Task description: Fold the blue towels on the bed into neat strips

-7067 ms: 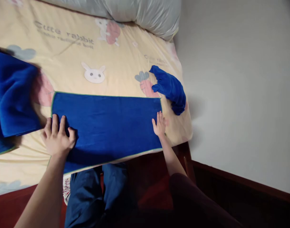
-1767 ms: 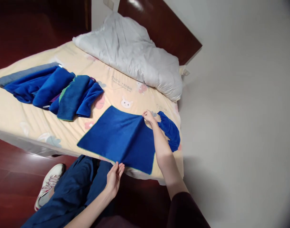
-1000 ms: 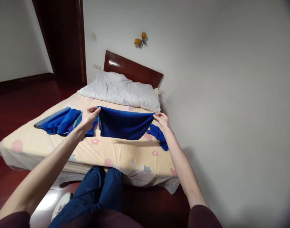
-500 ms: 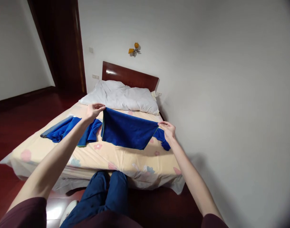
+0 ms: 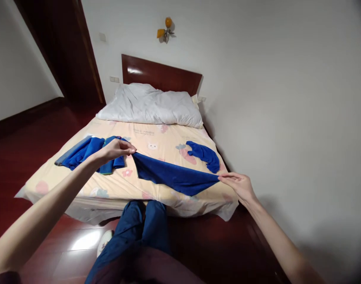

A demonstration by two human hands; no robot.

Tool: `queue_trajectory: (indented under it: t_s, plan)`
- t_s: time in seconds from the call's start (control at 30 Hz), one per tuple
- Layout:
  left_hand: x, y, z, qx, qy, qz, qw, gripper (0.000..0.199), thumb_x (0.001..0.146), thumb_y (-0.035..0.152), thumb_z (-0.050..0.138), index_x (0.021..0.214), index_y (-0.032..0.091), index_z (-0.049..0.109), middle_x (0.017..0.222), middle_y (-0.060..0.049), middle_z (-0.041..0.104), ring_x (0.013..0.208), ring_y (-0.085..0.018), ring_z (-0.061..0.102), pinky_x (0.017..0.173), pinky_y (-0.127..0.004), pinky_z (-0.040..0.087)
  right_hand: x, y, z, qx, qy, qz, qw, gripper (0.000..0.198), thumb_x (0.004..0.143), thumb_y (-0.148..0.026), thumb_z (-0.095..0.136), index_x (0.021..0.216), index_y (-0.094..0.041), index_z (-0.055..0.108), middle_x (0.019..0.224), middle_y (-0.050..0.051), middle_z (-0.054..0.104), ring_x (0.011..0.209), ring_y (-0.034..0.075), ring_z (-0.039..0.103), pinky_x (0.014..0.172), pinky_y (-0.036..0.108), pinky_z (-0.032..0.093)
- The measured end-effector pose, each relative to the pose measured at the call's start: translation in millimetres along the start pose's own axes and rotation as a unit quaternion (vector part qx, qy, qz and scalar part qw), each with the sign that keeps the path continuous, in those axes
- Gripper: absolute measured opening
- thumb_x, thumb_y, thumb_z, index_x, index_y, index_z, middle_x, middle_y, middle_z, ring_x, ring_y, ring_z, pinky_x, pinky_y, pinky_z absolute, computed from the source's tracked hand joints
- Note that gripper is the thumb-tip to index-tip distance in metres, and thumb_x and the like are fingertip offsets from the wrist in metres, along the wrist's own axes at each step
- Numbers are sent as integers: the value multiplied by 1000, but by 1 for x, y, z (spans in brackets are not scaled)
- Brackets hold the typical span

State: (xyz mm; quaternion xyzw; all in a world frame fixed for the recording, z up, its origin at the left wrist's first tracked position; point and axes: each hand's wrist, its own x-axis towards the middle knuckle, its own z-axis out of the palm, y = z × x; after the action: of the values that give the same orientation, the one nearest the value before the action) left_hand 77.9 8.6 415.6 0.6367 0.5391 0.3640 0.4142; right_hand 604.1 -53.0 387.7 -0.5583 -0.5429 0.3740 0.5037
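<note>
A blue cloth [image 5: 174, 173], perhaps a towel, is stretched between my two hands above the near part of the bed. My left hand [image 5: 118, 150] pinches its upper left corner. The upper right corner is gripped between the thumb and fingers of my right hand [image 5: 238, 184]. From this taut top edge the fabric sags toward the bedspread. Just behind my left hand lie several blue cloths [image 5: 86, 152] side by side, partly hidden by my forearm. Beyond my right hand rests a crumpled blue cloth [image 5: 204, 154].
The bed has a cream patterned bedspread [image 5: 157, 136], a grey-white quilt [image 5: 153, 104] near the dark wooden headboard [image 5: 162, 73]. A white wall [image 5: 287, 98] runs along the right. My legs [image 5: 139, 232] touch the bed's front edge; the floor [image 5: 65, 240] is dark red.
My hands have moved lower and wider apart, pulling the blue cloth's top edge tauter and nearer to me. The crumpled cloth on the right now shows fully. The view has tilted down.
</note>
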Motion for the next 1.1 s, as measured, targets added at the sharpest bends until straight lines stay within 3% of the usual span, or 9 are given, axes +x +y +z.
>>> queue_trajectory:
  t_s: [0.17, 0.3, 0.43, 0.57, 0.73, 0.87, 1.0, 1.1]
  plan:
    - [20, -16, -2, 7, -26, -19, 999, 50, 56, 57, 89, 86, 18, 80, 82, -8, 76, 76, -21, 69, 69, -30, 56, 6, 10, 2, 24, 8, 26, 999, 41, 52, -41, 98, 79, -17, 79, 86, 11, 79, 87, 28, 76, 91, 42, 60]
    - [51, -41, 7, -2, 2, -11, 1000, 50, 57, 57, 88, 85, 16, 79, 78, -9, 75, 73, -22, 68, 64, -30, 56, 42, 32, 27, 58, 23, 23, 998, 43, 51, -42, 97, 81, -17, 78, 87, 11, 79, 88, 26, 75, 93, 41, 59]
    - [94, -55, 15, -38, 72, -5, 997, 54, 52, 53, 91, 85, 13, 77, 75, -9, 74, 71, -21, 67, 65, -31, 55, 93, 45, 67, 100, 41, 12, 994, 46, 45, -41, 98, 76, -16, 77, 83, 11, 78, 85, 26, 75, 90, 41, 60]
    - [128, -47, 12, -68, 179, 49, 980, 60, 54, 53, 88, 93, 10, 75, 75, -9, 73, 70, -19, 67, 71, -32, 55, 138, 48, 97, 136, 81, -49, 986, 45, 44, -40, 97, 76, -16, 75, 84, 10, 78, 82, 24, 75, 85, 38, 61]
    - [119, -49, 5, 9, 259, 142, 955, 51, 73, 53, 74, 107, 14, 76, 98, -10, 77, 91, -22, 70, 81, -31, 55, 149, 81, 113, 124, 129, -119, 977, 42, 58, -44, 91, 85, -16, 75, 89, 11, 78, 83, 24, 75, 83, 38, 61]
    - [82, -107, 19, 125, 251, 112, 953, 46, 80, 55, 67, 106, 18, 77, 97, -7, 77, 83, -20, 67, 75, -28, 53, 116, 157, 129, 92, 119, -63, 987, 38, 61, -48, 87, 80, -18, 71, 83, 9, 77, 79, 25, 73, 81, 39, 59]
    - [45, -204, 63, 144, 170, 7, 975, 52, 77, 55, 62, 110, 17, 74, 86, -7, 76, 68, -18, 63, 66, -29, 50, 65, 241, 153, 64, 57, 46, 995, 37, 57, -51, 83, 69, -21, 64, 72, 7, 72, 74, 25, 69, 73, 38, 57]
    - [22, -267, 98, 132, 124, -94, 979, 57, 71, 50, 63, 116, 15, 69, 85, -8, 77, 68, -20, 65, 68, -32, 52, 35, 280, 169, 53, 14, 91, 994, 40, 45, -49, 86, 62, -21, 61, 64, 4, 68, 65, 24, 67, 63, 36, 55]
